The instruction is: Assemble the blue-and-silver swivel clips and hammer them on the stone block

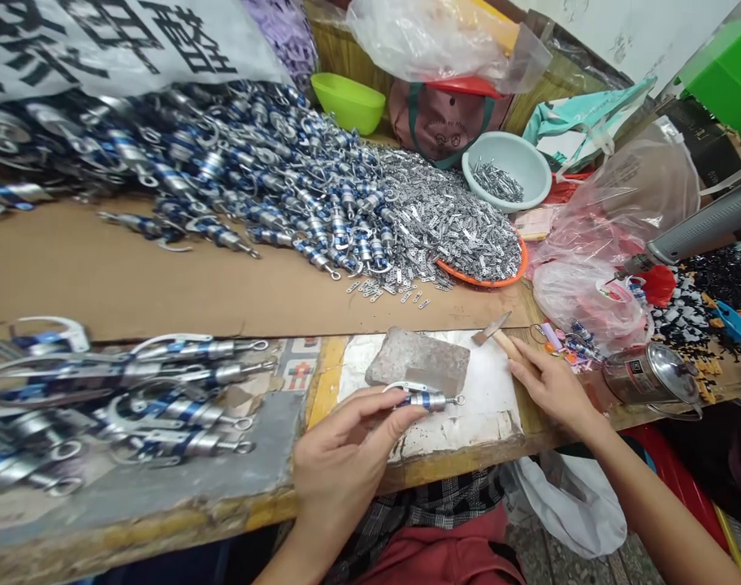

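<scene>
My left hand (349, 443) pinches a silver-and-blue metal fitting (430, 400) between thumb and fingertips. The fitting has a curved lever and a ring eye pointing right. It is just in front of a flat grey stone block (407, 357), which lies on a white sheet (489, 422). In my right hand (550, 386) is a small hammer (489, 330), gripped by its wooden handle to the right of the block. More fittings of the same kind (188, 414) lie in a row to the left of my left hand.
Behind the cardboard (254, 301) rises a large heap of blue-and-silver fittings (224, 162). Small perforated metal plates (461, 219) spill from an orange-rimmed tray. A pale blue bowl (477, 150) holds metal pins. At right are a power tool (705, 219), plastic bags and a steel pot (644, 378).
</scene>
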Tool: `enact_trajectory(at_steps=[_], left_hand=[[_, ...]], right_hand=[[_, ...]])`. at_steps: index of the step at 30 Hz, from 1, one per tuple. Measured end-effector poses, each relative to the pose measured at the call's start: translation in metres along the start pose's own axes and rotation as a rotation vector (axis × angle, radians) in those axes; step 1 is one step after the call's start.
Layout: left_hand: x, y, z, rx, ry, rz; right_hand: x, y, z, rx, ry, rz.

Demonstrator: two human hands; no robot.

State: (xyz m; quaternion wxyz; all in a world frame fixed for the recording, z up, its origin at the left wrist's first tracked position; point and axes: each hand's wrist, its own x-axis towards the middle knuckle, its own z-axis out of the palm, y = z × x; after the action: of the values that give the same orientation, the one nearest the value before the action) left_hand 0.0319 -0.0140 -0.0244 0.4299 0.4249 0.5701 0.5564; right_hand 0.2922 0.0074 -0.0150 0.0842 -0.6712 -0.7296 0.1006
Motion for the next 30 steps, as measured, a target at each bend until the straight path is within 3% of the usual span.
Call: enact_trajectory(at_steps=[3, 6, 9, 13, 17, 22, 28, 30], left_hand=[[0.008, 0.000, -0.004, 0.090, 0.040, 0.172], [0.015, -0.001, -0.003, 0.186, 0.027, 0.317], [0.018, 0.000, -0.002, 0.228, -0.018, 0.418], [0.018, 0.002, -0.006, 0.271, -0.123, 0.479], [0.019, 0.001, -0.012, 0.319, -0.148, 0.559], [0.022, -0.004, -0.016, 0.389, -0.164, 0.720], [0.023, -0.004, -0.014, 0.397, -0.164, 0.697], [0.023, -0.004, -0.014, 0.388, -0.164, 0.683]], right_hand=[[0.022, -0.010, 0.003, -0.184, 0.049, -0.071], [0.059, -0.039, 0.011, -0.161, 0.135, -0.312], [0.098, -0.065, 0.023, -0.121, 0.050, -0.536], [0.122, -0.080, 0.034, -0.109, -0.053, -0.648], [0.122, -0.077, 0.031, -0.077, -0.048, -0.621], [0.106, -0.079, 0.010, 0.059, 0.011, -0.499], [0.052, -0.110, -0.005, 0.801, -0.049, -0.538], [0.043, -0.116, -0.002, 0.889, -0.082, -0.548]])
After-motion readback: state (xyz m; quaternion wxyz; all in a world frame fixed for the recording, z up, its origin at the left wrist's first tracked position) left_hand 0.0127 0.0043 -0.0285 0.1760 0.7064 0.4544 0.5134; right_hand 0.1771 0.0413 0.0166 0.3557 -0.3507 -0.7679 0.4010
